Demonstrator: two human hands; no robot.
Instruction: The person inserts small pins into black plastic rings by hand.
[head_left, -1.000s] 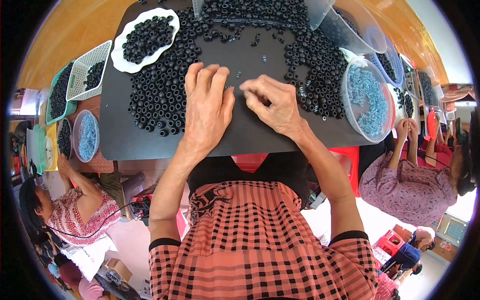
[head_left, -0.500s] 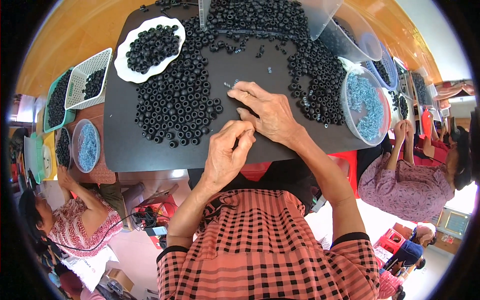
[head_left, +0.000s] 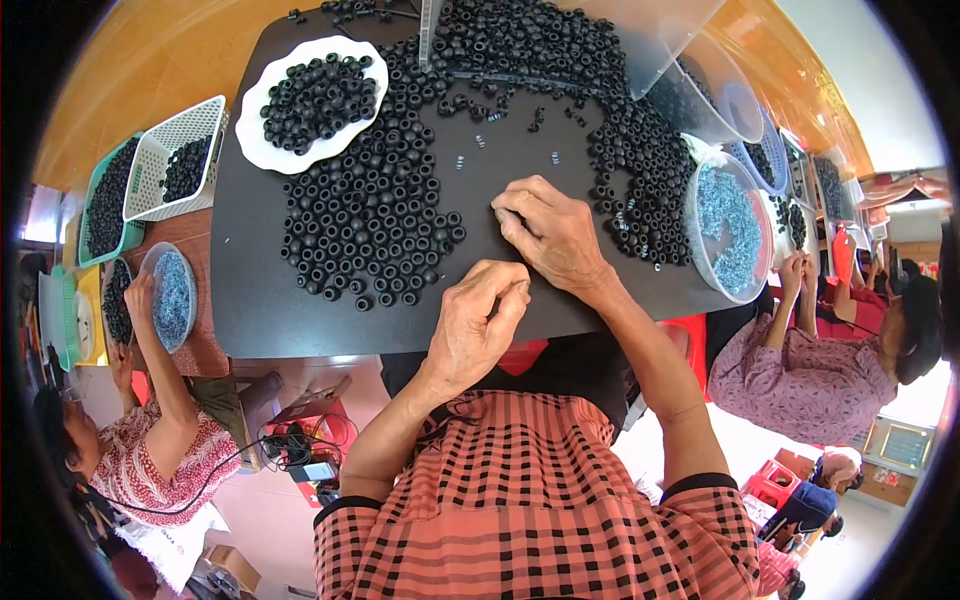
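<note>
My left hand (head_left: 476, 322) is closed in a pinch near the table's front edge, thumb against forefinger; whatever lies between them is too small to make out. Just ahead and to its right, my right hand (head_left: 548, 232) has its fingers curled down with the tips together over the dark tabletop; anything in them is hidden. To the left of my hands spreads a bed of round black plastic pieces with holes (head_left: 370, 220). Another heap of small black pieces (head_left: 640, 185) lies to the right. A few tiny metal springs (head_left: 460, 162) lie beyond my right hand.
A white scalloped plate (head_left: 258, 140) of black pieces stands far left on the dark table (head_left: 260, 270). Clear bins (head_left: 665, 40) stand at the back, and a round tub of bluish springs (head_left: 735, 215) at the right. People work at both sides, beside baskets (head_left: 145, 205).
My right hand's fingers have drawn in from reaching over the tabletop to a curled pinch. My left hand stays pinched. The person at left has reached into a tub. The view has shifted slightly.
</note>
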